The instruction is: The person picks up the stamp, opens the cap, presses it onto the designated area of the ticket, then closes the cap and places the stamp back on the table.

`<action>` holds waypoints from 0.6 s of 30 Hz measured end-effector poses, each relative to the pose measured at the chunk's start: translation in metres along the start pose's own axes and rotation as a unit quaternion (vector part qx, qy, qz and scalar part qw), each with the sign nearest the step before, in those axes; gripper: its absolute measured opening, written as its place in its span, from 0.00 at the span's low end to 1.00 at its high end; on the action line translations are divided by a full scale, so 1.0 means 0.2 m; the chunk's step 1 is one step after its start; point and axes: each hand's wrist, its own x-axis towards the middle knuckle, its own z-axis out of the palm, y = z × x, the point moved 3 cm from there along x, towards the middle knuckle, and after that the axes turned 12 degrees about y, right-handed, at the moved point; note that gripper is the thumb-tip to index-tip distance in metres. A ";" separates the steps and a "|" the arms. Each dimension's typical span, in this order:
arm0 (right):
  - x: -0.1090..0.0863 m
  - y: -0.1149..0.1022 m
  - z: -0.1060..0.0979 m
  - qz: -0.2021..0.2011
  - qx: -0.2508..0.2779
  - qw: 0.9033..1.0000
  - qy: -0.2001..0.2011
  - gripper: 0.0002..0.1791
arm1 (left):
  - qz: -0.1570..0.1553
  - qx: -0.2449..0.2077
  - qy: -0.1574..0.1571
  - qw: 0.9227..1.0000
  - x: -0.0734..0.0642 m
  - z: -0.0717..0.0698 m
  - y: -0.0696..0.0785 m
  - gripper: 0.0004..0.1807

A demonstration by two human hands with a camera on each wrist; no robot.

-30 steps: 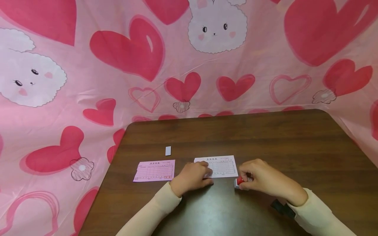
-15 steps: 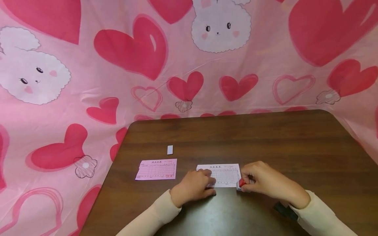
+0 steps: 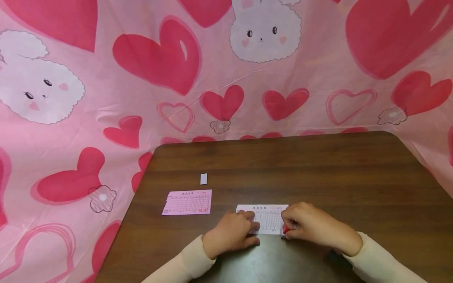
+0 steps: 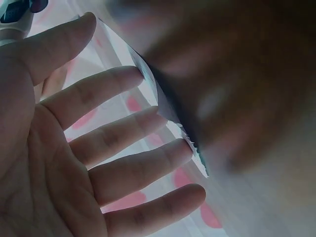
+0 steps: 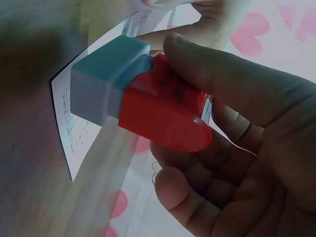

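A white printed form (image 3: 269, 220) lies on the table in front of me, its ruled grid facing up. My left hand (image 3: 231, 231) rests on the form's left part with fingers spread, and the left wrist view shows fingertips along the paper's torn-looking edge. My right hand (image 3: 313, 225) pinches a red-handled stamp (image 5: 165, 111) between thumb and fingers. The stamp's pale block-shaped base (image 5: 98, 84) is at the form's lower right corner in the head view. Whether it touches the paper cannot be told.
A pink printed form (image 3: 187, 201) with a red boxed mark at its lower right lies to the left. Behind it is a small white rectangular piece (image 3: 203, 179). The dark wooden table (image 3: 283, 165) meets a pink heart-patterned cloth (image 3: 247, 110) at the back.
The white form has slid toward me under my left hand. My right hand and the stamp have come nearer and slightly left, over the form's corner. The pink form stays put.
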 end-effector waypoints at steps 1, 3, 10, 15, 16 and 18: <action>0.00 0.00 0.01 -0.005 -0.004 1.000 0.000 0.27 | 0.002 0.004 0.000 1.000 -0.01 0.00 0.01 0.15; 0.00 -0.01 0.02 -0.012 -0.015 1.000 -0.001 0.26 | 0.005 0.009 0.001 1.000 -0.02 0.00 0.02 0.16; -0.01 -0.02 0.05 -0.025 -0.054 0.998 -0.007 0.25 | 0.008 0.011 0.005 1.000 -0.05 -0.01 0.04 0.16; -0.02 -0.03 0.07 -0.042 -0.072 0.997 0.002 0.26 | 0.009 0.018 0.017 1.000 -0.07 -0.01 0.04 0.16; -0.02 -0.03 0.08 -0.045 -0.077 0.996 0.005 0.27 | 0.009 0.019 0.018 1.000 -0.07 -0.01 0.04 0.16; -0.02 -0.04 0.08 -0.050 -0.083 0.995 0.008 0.27 | 0.009 0.020 0.019 1.000 -0.08 -0.01 0.04 0.16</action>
